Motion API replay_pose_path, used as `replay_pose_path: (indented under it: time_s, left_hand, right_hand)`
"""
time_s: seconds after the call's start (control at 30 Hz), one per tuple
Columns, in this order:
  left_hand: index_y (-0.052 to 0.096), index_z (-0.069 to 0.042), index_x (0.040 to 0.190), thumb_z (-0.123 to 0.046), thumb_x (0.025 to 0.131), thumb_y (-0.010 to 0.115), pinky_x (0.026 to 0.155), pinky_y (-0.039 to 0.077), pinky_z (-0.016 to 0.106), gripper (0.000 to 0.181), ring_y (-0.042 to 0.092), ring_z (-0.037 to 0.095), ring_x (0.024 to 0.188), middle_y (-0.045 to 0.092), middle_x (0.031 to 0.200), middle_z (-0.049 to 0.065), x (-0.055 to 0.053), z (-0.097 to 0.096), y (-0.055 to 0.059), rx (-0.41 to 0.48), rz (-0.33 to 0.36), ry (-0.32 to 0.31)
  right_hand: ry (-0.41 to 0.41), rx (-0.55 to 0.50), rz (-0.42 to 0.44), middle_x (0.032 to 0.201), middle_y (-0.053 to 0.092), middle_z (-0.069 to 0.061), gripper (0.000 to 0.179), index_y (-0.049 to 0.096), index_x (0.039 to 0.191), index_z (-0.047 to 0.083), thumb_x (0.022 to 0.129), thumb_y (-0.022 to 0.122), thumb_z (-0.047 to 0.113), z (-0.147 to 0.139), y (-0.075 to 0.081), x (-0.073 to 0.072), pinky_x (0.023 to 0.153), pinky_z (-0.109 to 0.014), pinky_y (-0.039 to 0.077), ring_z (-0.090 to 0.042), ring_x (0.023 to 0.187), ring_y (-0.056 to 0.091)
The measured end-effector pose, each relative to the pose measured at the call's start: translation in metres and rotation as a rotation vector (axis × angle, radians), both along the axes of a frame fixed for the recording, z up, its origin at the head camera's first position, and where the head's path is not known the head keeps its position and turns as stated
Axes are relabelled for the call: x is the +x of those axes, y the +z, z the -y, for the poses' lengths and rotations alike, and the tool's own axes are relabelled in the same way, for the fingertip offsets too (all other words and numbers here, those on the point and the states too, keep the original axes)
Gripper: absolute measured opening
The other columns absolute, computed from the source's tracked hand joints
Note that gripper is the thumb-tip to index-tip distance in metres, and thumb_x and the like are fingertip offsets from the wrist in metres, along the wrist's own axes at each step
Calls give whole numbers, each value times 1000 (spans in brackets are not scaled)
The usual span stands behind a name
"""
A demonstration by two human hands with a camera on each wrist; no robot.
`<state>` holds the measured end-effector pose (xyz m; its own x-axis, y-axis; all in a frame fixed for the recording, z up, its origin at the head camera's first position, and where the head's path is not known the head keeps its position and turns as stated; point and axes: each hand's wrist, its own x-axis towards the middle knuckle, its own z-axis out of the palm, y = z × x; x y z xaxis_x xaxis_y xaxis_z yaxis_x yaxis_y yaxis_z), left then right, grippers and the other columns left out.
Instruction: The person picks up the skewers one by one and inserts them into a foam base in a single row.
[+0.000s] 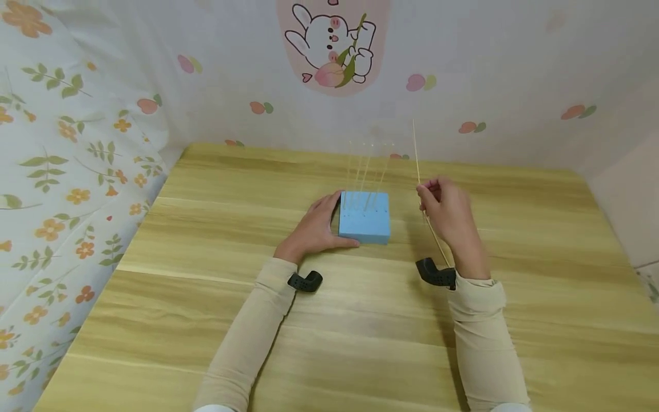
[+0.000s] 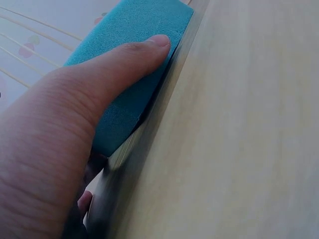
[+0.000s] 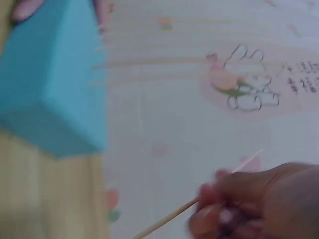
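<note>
A light-blue foam block (image 1: 364, 226) sits on the table with several thin wooden skewers (image 1: 366, 171) standing up from its top, where small holes also show. My left hand (image 1: 315, 229) grips the block from its left side; in the left wrist view the thumb (image 2: 124, 62) lies across the block's front face, and the other fingers are mostly hidden. To the right of the block, my right hand (image 1: 452, 209) pinches one long wooden skewer (image 1: 416, 151) between thumb and fingers, apart from the block. That skewer slants, its far end up toward the wall and its near end down by the wrist.
The wood-grain table (image 1: 350, 343) ends at the back against a white printed wall covering (image 1: 221, 51) with a rabbit picture. A floral curtain (image 1: 77, 229) hangs at the left. Black camera mounts (image 1: 436, 274) are worn on both wrists.
</note>
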<state>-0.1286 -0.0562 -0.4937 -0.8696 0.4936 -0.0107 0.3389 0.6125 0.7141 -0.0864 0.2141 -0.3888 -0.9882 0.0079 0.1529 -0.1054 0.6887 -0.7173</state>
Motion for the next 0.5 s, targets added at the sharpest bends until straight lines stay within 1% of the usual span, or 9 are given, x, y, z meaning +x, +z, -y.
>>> replay_pose_path:
  time_s: [0.07, 0.17, 0.2, 0.27, 0.37, 0.43, 0.5]
  left_hand:
    - [15, -11, 167, -61, 71, 89, 125, 22, 52, 131, 20, 31, 156, 29, 168, 6, 1, -2, -2, -6, 0, -7]
    - [17, -11, 166, -61, 71, 89, 127, 19, 50, 129, 22, 30, 155, 33, 167, 6, 3, -4, -6, -10, -11, -25]
    - [17, -11, 166, -61, 71, 89, 127, 18, 49, 129, 22, 30, 155, 34, 166, 6, 3, -4, -7, -11, -13, -27]
    - [18, -12, 166, -60, 71, 89, 127, 18, 48, 128, 23, 30, 155, 35, 165, 6, 3, -4, -7, -11, -20, -26]
    - [18, -12, 166, -60, 71, 90, 126, 20, 48, 129, 23, 30, 155, 36, 165, 6, 1, -3, -6, -10, -28, -11]
    - [18, -10, 166, -60, 70, 90, 126, 20, 48, 130, 23, 30, 155, 35, 166, 6, 0, -1, -5, -11, -35, -3]
    - [17, -9, 166, -60, 70, 90, 127, 20, 48, 131, 22, 30, 155, 33, 167, 7, -1, 0, -3, -14, -41, 0]
  right_hand:
    - [-6, -75, -114, 83, 63, -15, 26, 60, 111, -8, 108, 57, 17, 10, 0, -6, 56, -15, 44, -19, 68, 58]
    - [6, -188, -274, 89, 63, -17, 24, 59, 117, -12, 105, 60, 10, 22, -1, -11, 61, -11, 47, -12, 68, 58]
    - [11, -213, -320, 91, 64, -18, 24, 59, 118, -13, 104, 61, 7, 25, -2, -12, 63, -11, 48, -10, 69, 59]
    - [32, -237, -384, 94, 67, -21, 24, 61, 118, -15, 102, 63, 2, 29, -3, -13, 68, -11, 50, -7, 70, 60]
    - [55, -217, -427, 93, 71, -22, 18, 68, 112, -14, 99, 66, -2, 33, -2, -14, 71, -10, 52, -7, 73, 64]
    - [70, -196, -424, 90, 73, -21, 13, 71, 105, -12, 98, 68, -2, 35, -2, -15, 71, -10, 52, -12, 74, 68]
    - [84, -174, -408, 87, 74, -18, 10, 72, 101, -9, 98, 69, 0, 36, -1, -15, 71, -9, 52, -19, 74, 71]
